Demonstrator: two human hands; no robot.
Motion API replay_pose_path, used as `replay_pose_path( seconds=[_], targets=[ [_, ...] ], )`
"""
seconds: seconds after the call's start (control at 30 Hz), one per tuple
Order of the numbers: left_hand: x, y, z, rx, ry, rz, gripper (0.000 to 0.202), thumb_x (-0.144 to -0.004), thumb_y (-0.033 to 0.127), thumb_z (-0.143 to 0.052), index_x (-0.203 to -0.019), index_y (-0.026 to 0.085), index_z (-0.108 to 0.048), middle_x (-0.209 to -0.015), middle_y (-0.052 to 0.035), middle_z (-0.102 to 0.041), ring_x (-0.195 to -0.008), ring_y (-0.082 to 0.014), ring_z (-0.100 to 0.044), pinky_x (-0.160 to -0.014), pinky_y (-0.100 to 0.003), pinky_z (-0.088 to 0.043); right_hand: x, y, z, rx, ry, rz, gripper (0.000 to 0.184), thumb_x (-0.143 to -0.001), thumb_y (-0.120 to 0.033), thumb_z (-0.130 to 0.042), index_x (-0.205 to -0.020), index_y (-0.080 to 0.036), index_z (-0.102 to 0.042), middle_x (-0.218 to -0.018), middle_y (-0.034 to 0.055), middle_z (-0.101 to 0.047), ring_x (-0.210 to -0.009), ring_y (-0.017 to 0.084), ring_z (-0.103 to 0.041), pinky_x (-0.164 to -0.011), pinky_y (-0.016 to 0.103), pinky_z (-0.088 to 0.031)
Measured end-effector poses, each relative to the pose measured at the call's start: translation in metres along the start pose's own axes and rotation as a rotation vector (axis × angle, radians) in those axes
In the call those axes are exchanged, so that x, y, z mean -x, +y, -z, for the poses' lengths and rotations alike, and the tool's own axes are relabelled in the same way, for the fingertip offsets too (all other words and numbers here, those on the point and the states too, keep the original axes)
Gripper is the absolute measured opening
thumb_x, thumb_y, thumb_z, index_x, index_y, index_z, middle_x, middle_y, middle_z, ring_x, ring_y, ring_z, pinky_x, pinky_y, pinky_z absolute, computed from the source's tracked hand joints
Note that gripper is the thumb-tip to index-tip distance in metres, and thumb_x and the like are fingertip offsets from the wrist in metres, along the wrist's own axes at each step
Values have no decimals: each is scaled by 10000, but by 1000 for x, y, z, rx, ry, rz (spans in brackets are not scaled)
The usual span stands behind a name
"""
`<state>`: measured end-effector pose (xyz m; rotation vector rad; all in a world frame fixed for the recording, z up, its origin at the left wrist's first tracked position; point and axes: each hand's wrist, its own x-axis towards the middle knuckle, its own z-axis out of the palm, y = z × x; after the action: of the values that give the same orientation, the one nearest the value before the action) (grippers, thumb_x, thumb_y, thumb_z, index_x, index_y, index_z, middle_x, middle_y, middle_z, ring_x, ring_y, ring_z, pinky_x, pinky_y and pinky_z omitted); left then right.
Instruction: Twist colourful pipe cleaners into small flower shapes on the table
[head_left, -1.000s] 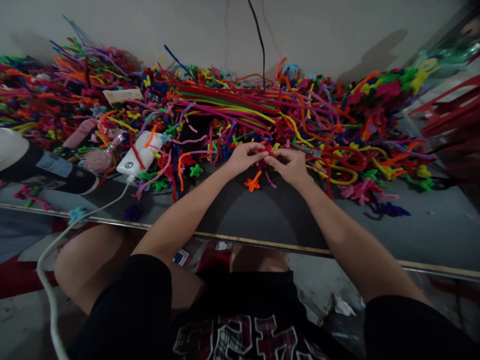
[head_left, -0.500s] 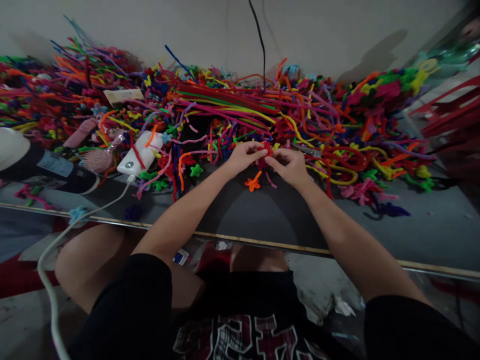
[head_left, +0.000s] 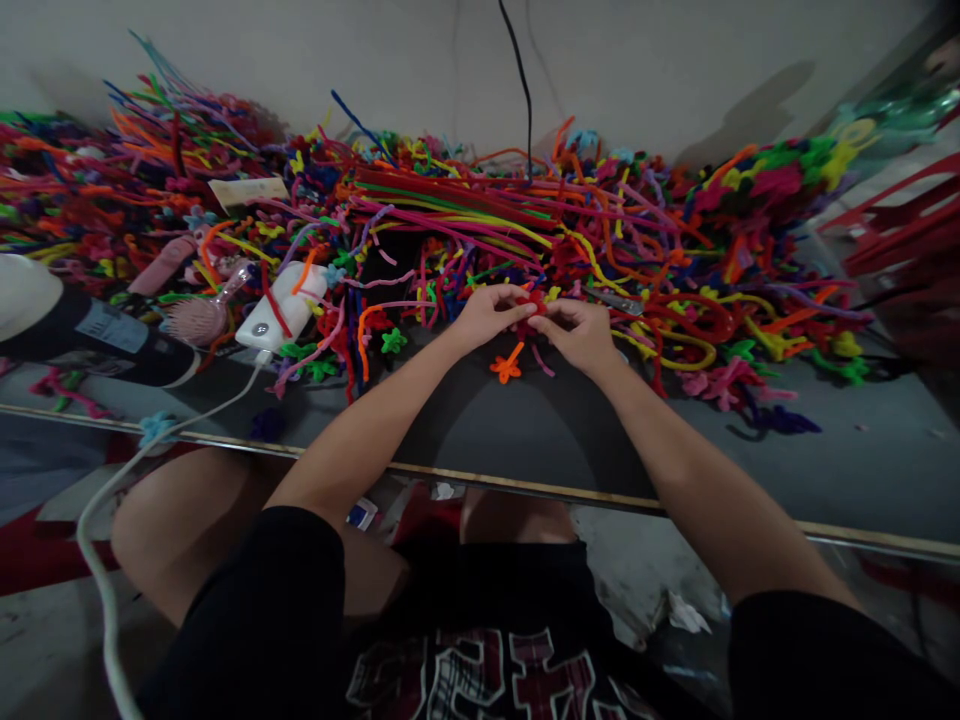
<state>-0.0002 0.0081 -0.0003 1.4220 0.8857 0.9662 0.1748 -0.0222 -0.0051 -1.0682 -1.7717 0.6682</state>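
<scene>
My left hand (head_left: 489,318) and my right hand (head_left: 579,332) meet over the dark table, fingertips almost touching. Between them they pinch a small red pipe-cleaner piece (head_left: 534,304), mostly covered by the fingers; its exact shape is hard to make out. Just below the hands lies an orange pipe-cleaner flower (head_left: 506,366) with a short stem. A bundle of straight pipe cleaners (head_left: 465,205), red, green, yellow and pink, rests on the heap beyond my hands. To the left of my left forearm sits a green pipe-cleaner flower (head_left: 393,341).
A long heap of coloured pipe cleaners (head_left: 645,215) runs along the wall. At left are a dark bottle (head_left: 105,335), a pink hairbrush (head_left: 201,318) and a white power bank (head_left: 281,305) with a white cable (head_left: 97,560) hanging over the table edge. Scissors (head_left: 619,301) lie right of my hands.
Both hands stay in almost the same place, with the fingers shifting only slightly around the red piece. Nothing else has visibly moved.
</scene>
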Motion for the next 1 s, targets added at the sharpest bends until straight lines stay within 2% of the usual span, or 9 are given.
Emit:
replay_pose_path(
  seconds=[0.13,0.33,0.47,0.8,1.0],
  targets=[
    [0,0,0,6,1,-14,141,-758,192,-712,-810,126,-599,-603,44,-581,-486,-53,-505,-527,-217,-393,0,-1,0,23,-7,-1,278,-765,-472,-702,-747,-194,-702,-633,-5,-644,-542,114,-525,-524,260,-408],
    [0,1,0,5,-11,-41,333,-657,343,-806,-737,134,-558,-570,55,-559,-477,-48,-497,-514,-211,-395,1,2,0,38,-16,26,269,-766,-450,-711,-738,-182,-701,-633,1,-643,-540,111,-518,-533,261,-394],
    [0,-1,1,-4,-22,-71,374,-642,390,-810,-723,135,-549,-562,60,-550,-474,-40,-492,-513,-202,-392,1,3,1,65,-21,26,287,-785,-459,-688,-746,-176,-703,-637,9,-643,-543,115,-521,-542,268,-403],
    [1,-2,2,-35,-33,-77,360,-648,370,-806,-690,138,-535,-585,44,-549,-507,-44,-486,-535,-213,-382,2,2,1,98,-39,39,284,-800,-456,-672,-760,-178,-714,-653,26,-664,-556,131,-543,-550,283,-410],
    [-1,-7,1,-87,-29,-121,297,-750,382,-728,-710,145,-553,-538,53,-522,-472,-50,-475,-496,-211,-355,1,-1,1,101,-35,1,349,-817,-505,-633,-710,-176,-677,-593,13,-617,-505,113,-489,-504,272,-374]
  ],
)
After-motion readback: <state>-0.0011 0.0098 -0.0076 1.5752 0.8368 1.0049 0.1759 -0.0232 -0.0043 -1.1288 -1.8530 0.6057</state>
